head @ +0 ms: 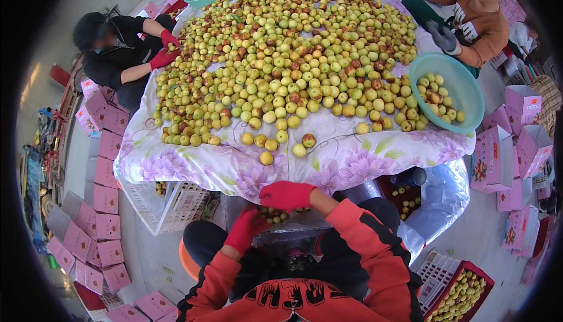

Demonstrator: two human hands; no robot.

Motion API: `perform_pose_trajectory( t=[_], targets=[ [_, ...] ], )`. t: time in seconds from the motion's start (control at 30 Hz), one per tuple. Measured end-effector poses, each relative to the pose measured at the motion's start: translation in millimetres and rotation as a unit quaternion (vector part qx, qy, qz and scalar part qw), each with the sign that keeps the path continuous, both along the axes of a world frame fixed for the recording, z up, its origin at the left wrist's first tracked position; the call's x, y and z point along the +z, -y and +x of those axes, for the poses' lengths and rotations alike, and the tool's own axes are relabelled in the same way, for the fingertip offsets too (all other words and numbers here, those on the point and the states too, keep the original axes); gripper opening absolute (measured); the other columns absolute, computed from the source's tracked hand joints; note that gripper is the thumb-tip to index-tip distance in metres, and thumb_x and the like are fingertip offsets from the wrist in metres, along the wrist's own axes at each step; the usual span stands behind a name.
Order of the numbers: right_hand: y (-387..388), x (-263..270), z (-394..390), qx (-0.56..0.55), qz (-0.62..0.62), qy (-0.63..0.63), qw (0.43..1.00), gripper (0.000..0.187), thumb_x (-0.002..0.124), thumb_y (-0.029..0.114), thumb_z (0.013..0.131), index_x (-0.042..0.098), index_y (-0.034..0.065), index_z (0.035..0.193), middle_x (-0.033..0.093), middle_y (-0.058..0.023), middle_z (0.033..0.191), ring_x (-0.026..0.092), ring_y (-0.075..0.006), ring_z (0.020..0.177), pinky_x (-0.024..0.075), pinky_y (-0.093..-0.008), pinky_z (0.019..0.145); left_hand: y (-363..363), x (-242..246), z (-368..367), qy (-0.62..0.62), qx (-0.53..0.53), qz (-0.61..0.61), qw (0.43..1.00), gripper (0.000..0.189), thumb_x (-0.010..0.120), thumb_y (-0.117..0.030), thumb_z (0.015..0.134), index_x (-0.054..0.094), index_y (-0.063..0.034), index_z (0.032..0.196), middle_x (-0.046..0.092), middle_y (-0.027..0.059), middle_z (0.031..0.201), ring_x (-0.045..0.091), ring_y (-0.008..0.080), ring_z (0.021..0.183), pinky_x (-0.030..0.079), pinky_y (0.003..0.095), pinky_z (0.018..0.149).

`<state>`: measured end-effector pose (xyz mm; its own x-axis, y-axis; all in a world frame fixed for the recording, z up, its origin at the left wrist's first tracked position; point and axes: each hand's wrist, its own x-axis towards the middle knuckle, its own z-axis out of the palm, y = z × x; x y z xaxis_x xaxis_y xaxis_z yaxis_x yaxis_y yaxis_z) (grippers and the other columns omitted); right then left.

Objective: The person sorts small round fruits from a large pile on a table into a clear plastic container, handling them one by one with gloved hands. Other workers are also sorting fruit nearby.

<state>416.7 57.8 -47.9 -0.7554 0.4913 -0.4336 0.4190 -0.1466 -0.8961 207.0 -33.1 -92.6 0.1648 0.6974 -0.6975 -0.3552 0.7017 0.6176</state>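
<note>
My left hand (247, 229), in a red glove, is at the left side of a box (286, 235) in front of my knees. Several green and brown jujubes (275, 216) lie in that box. Above them is my right hand (288, 195), also red-gloved, close to the hanging front edge of a floral tablecloth (308, 170). Its palm faces down, and the glove hides what is under the fingers. Whether either hand grips a fruit is hidden. A broad heap of jujubes (281, 67) covers much of the cloth, with a few loose ones near the front edge.
A turquoise basin (473, 97) with jujubes stands at the table's right corner. A white plastic crate (165, 205) is below the left corner. Two co-workers sit at the sides, one with red gloves (167, 51). Pink cartons (105, 199) line both sides; a red crate (484, 278) holds fruit.
</note>
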Motion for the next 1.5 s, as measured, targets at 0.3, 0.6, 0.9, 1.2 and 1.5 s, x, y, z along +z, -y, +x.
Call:
perform_pose_trajectory(
  t=[0.3, 0.6, 0.9, 1.2, 1.5],
  targets=[
    [-44.7, 52.3, 111.8, -0.589, 0.114, -0.242, 0.762, 0.027, 0.047, 0.017, 0.092, 0.057, 0.0039, 0.113, 0.065, -0.0081, 0.096, 0.063, -0.0144, 0.076, 0.0495, -0.0257, 0.063, -88.6, 93.8, 74.8, -0.229, -0.312, 0.314, 0.867, 0.03, 0.057, -0.021, 0.092, 0.058, -0.0047, 0.117, 0.065, 0.0019, 0.094, 0.059, 0.0096, 0.068, 0.046, 0.0218, 0.057],
    [-54.0, 50.3, 131.7, -0.646, 0.019, -0.276, 0.711, 0.026, 0.047, 0.011, 0.09, 0.056, 0.0036, 0.114, 0.066, -0.0098, 0.099, 0.064, -0.0167, 0.076, 0.0508, -0.0278, 0.062, -247.6, 40.6, 211.1, -0.475, -0.223, 0.599, 0.604, 0.05, 0.062, -0.008, 0.08, 0.049, -0.0161, 0.128, 0.05, 0.0154, 0.124, 0.06, 0.0305, 0.094, 0.049, 0.0391, 0.081],
    [-55.6, 48.2, 131.0, -0.67, 0.013, -0.295, 0.682, 0.03, 0.049, 0.013, 0.089, 0.053, 0.003, 0.117, 0.062, -0.0102, 0.105, 0.061, -0.0186, 0.089, 0.0519, -0.0308, 0.066, -249.5, 71.5, 189.4, -0.129, -0.262, 0.391, 0.873, 0.039, 0.058, -0.014, 0.087, 0.049, -0.0094, 0.125, 0.061, 0.0058, 0.099, 0.059, 0.0105, 0.073, 0.044, 0.0229, 0.054],
    [-55.3, 43.8, 130.4, -0.591, -0.108, -0.369, 0.709, 0.034, 0.05, 0.011, 0.09, 0.052, 0.0033, 0.122, 0.059, -0.0129, 0.116, 0.059, -0.0245, 0.102, 0.0516, -0.0376, 0.078, -207.9, 107.1, 164.1, -0.096, -0.267, 0.444, 0.85, 0.042, 0.06, -0.015, 0.089, 0.05, -0.0084, 0.129, 0.064, 0.0043, 0.107, 0.06, 0.0094, 0.077, 0.045, 0.0214, 0.055],
    [-59.8, 42.2, 134.7, -0.614, -0.076, -0.35, 0.704, 0.035, 0.051, 0.012, 0.087, 0.054, 0.0052, 0.121, 0.063, -0.0087, 0.109, 0.06, -0.0183, 0.092, 0.0517, -0.0341, 0.072, -185.8, 48.2, 152.9, -0.536, -0.426, 0.532, 0.498, 0.037, 0.073, -0.029, 0.072, 0.061, -0.0093, 0.1, 0.062, 0.0076, 0.087, 0.061, 0.0244, 0.081, 0.05, 0.0349, 0.069]
  ],
)
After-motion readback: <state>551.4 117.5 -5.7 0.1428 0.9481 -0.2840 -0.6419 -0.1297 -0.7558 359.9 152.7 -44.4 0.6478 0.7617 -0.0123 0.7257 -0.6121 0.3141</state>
